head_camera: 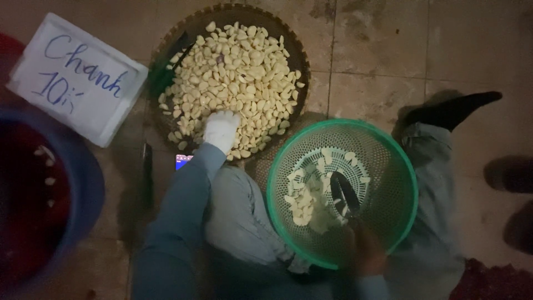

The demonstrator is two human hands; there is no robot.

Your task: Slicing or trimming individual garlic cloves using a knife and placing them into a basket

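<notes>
Reaching into garlic cloves [239,66] on woven tray [297,53], gloved left hand [221,130], grip unclear; right hand [366,250] holds dark knife [345,194] w/ closed fist over green basket [388,222].

The light is dim and yellowish, falling mostly from above onto the pale garlic heap [233,83], the brightest patch in my view. My gloved left hand [222,129] glares nearly white. My right hand [366,253] sinks into shadow and blurs. The corners darken, the whole picture is soft and grainy, and my foot [452,110] casts a murky shadow on the tiles [377,50].
</notes>
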